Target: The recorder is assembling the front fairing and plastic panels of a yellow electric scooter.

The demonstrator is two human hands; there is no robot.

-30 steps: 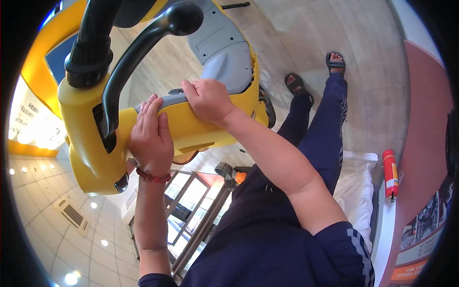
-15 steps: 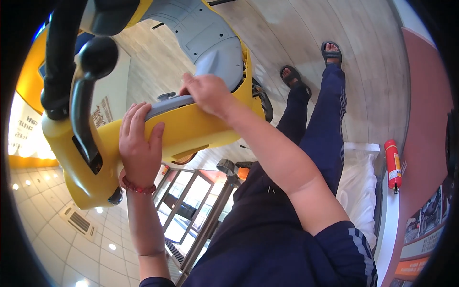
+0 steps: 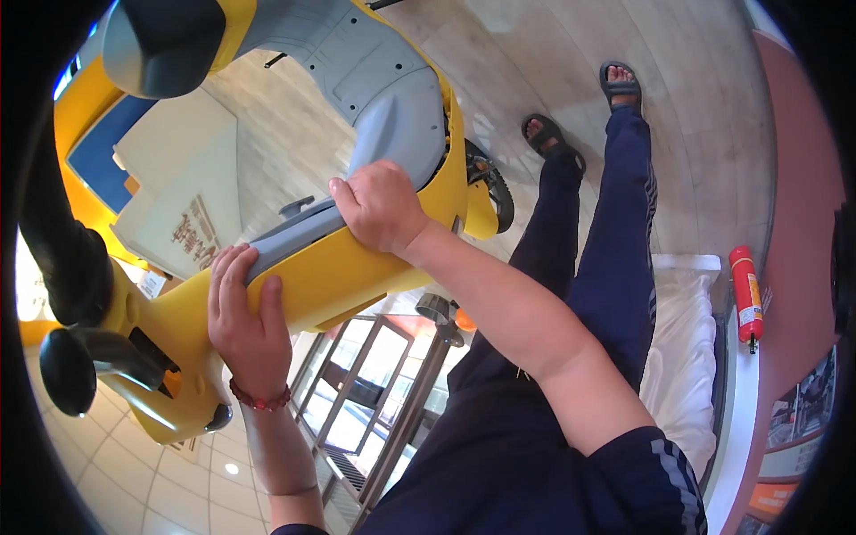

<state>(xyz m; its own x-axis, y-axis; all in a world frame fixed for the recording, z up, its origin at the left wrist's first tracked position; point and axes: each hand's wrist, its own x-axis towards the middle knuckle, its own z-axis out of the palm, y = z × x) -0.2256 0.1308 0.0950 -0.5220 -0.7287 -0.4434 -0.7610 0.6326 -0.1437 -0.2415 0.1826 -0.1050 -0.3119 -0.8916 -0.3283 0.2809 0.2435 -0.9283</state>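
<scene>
A yellow scooter body [image 3: 348, 269] with a grey plastic panel [image 3: 299, 227] along its edge lies in front of me. My right hand [image 3: 383, 207] is curled closed over the panel's edge; its fingertips are hidden. Nearer the scooter's front end, my left hand [image 3: 250, 325] lies with fingers outstretched over the panel's end and the thumb apart on the yellow body. A dark gap shows between the grey panel and the yellow shell beside my right hand. Beyond it curves a wider grey floor section [image 3: 379, 67] with several small holes. A dark stalk with a rounded end [image 3: 69, 373] sticks out at the left.
A dark rounded part [image 3: 165, 45] stands at the upper left, above a white and blue board [image 3: 178, 169]. A wheel [image 3: 499, 192] shows past the yellow shell. My sandalled feet [image 3: 620, 89] are on wood-look flooring. At right are white cloth [image 3: 682, 357] and a red fire extinguisher [image 3: 747, 299].
Both hands have shifted slightly down and left in view, staying on the scooter. The dark stalk has swung down and left. More of the board and the wheel now shows.
</scene>
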